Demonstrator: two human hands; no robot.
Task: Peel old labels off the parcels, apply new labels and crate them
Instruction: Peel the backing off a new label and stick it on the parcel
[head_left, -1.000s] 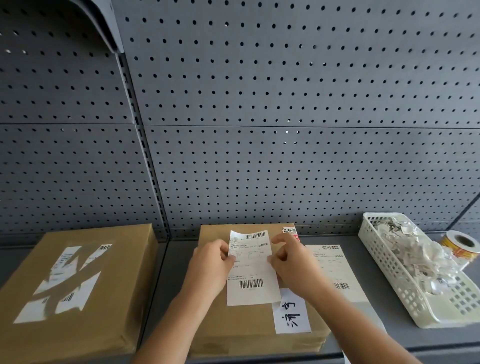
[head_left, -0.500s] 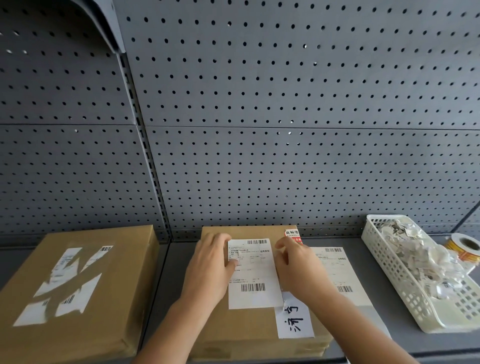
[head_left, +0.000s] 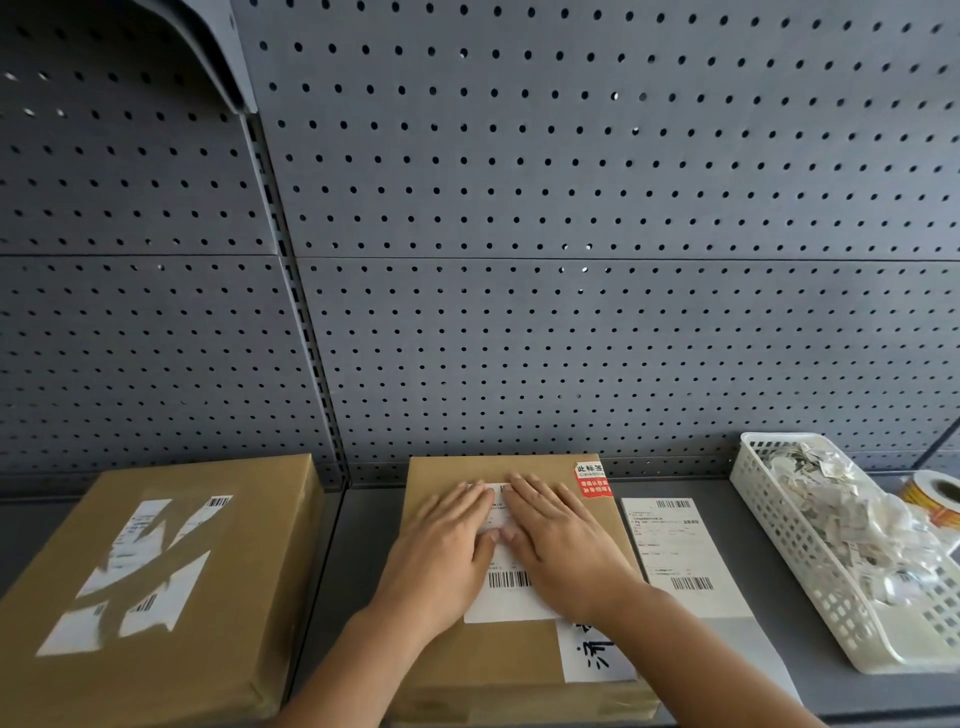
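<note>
- Pressing down with left hand (head_left: 447, 551) and right hand (head_left: 558, 545), side by side, palms flat, fingers straight and slightly spread; nothing gripped or pinched.
- Lying directly beneath both palms, on top of the parcel (head_left: 498, 670): new label (head_left: 511, 597), showing only as a strip between the thumbs and a barcode end by the wrists.
- Running lengthwise from fingertips back toward wrists, so probably best smoothed along that line, or outward from the gap between the hands; equally close to either hand.
- Judged to be the sticking-down step; cannot tell whether the edges hidden under the palms sit flat.
- Just beyond the right fingertips, on the same parcel: red sticker (head_left: 592, 480); beside the right wrist, a handwritten slip (head_left: 597, 649).
- Just right of the right hand, on the shelf (head_left: 358, 571): another label sheet (head_left: 675, 556); farther right, a white basket (head_left: 795, 561) of paper scraps (head_left: 841, 519), then a tape roll (head_left: 935, 493).
- Well off to the left of the left hand: second parcel (head_left: 249, 545) with torn label remains (head_left: 140, 566), apparently not finished.
- No crate in view.
</note>
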